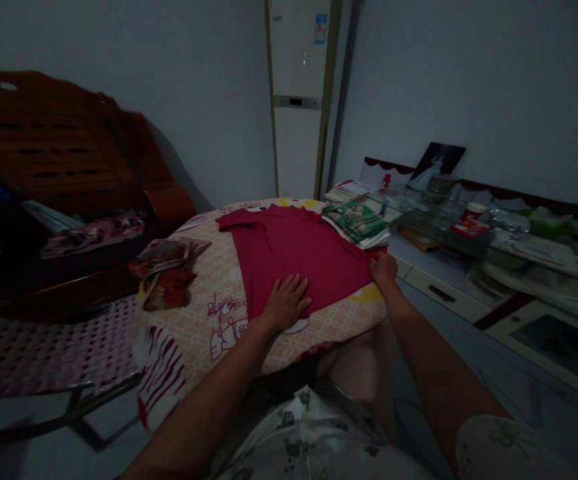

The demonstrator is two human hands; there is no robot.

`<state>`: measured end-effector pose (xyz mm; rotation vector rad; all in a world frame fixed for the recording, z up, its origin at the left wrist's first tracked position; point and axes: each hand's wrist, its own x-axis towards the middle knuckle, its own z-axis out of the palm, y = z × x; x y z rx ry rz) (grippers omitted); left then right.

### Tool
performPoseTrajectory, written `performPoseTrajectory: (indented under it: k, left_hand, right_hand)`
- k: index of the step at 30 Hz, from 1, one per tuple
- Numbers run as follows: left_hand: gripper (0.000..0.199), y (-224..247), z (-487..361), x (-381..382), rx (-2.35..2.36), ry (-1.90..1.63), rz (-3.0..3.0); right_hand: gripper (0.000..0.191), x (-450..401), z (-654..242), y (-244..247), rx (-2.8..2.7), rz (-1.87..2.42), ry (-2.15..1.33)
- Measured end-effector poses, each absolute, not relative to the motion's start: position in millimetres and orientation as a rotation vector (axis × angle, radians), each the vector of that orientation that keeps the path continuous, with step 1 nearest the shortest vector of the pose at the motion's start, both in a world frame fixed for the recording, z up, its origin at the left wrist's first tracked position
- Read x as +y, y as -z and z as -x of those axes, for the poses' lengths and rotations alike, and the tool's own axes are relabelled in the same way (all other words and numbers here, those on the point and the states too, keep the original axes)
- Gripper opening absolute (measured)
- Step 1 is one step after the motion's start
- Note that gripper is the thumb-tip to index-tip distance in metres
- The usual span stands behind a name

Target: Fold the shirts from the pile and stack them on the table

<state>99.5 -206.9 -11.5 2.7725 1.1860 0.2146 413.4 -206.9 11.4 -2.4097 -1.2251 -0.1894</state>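
Note:
A magenta short-sleeved shirt lies spread over a patterned cloth that covers the table in front of me. My left hand rests flat on the shirt's near part, fingers stretched out and holding nothing. At the shirt's right near corner, my right hand pinches the fabric edge. Just beyond the shirt's right side sits a stack of folded clothes with a green plaid garment on top. To the left lies a crumpled reddish garment.
A wooden sofa stands at the left, with a woven lounge chair nearer me. On the right, a low cabinet carries a glass shelf, papers, a red-and-white cup and a photo. A tall white air conditioner fills the back corner.

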Motion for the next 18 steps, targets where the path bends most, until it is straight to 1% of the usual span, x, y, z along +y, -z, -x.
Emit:
performPoseTrajectory:
  k: [5, 8, 11, 14, 18]
  left_hand:
    - [0.059, 10.8, -100.5, -206.0, 1.190, -0.191, -2.764]
    - [0.059, 11.6, -100.8, -205.0, 1.186, -0.205, -2.764]
    - [0.058, 11.9, -100.7, -204.9, 1.183, -0.215, -2.766]
    - [0.058, 12.3, -100.5, -205.2, 1.182, -0.222, -2.780]
    - [0.058, 13.3, -100.2, -204.9, 1.186, -0.221, -2.788]
  right_hand:
    - [0.031, -214.3, -432.0, -19.1, -1.131, 2.424, 0.176]
    - [0.028, -221.0, -434.2, -19.1, -1.131, 2.454, 0.172]
    - [0.029, -225.8, -428.1, -15.9, -1.267, 2.505, 0.154]
    - [0.030, -228.6, -417.5, -12.2, -1.471, 2.547, 0.234]
    - [0.028, -229.1, -411.3, -11.5, -1.523, 2.538, 0.296]
